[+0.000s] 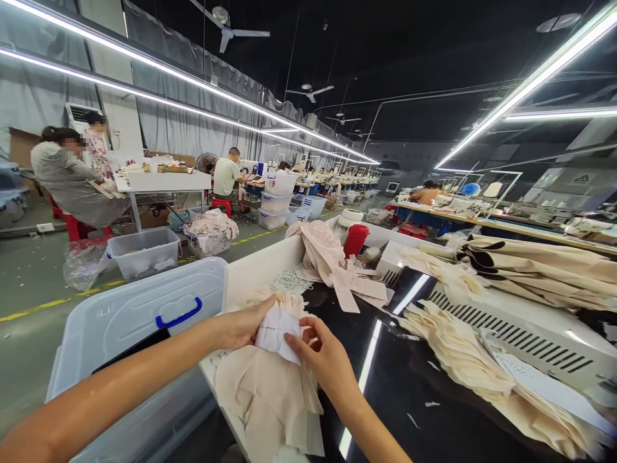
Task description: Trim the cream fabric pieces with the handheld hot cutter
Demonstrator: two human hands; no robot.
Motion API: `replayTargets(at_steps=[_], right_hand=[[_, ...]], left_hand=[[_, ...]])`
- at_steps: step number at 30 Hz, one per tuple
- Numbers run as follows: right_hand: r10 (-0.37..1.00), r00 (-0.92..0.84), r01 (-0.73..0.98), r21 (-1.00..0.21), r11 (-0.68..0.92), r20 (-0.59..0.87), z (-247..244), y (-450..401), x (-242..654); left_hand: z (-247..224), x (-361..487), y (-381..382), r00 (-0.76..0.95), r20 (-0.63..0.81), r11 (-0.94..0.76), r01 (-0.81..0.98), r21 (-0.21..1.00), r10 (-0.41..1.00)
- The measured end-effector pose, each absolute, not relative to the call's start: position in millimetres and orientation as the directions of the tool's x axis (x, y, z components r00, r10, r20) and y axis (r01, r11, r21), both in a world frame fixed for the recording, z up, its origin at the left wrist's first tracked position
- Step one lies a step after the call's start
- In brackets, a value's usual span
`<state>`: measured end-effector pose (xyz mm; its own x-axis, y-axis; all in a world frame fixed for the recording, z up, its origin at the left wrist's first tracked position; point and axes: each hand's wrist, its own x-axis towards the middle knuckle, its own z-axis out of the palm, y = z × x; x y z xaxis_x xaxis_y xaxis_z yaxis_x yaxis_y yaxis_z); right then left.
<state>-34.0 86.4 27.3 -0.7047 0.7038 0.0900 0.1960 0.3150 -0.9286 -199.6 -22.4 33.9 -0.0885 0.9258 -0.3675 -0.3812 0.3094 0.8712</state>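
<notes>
Our left grip [245, 326] and right grip [324, 350], with bare desk [385, 386] rightward, pinch the white slip [274, 334] between them.

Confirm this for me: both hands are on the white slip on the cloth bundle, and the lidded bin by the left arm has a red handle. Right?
Not quite: in the head view, the lidded bin has a blue handle, not a red one. The left hand and right hand are both on the white slip on the cloth bundle.
</notes>
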Motion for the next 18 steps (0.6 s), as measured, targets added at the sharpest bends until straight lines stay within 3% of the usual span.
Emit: replayTargets(at_steps=[18], right_hand=[[0.611, -0.783, 0.092, -0.993, -0.071, -0.116, 44.3, 62.9, -46.1]], left_hand=[[70.6, -182.8, -58.4, -0.207, -0.324, 0.259, -0.287, 0.922, 0.923]])
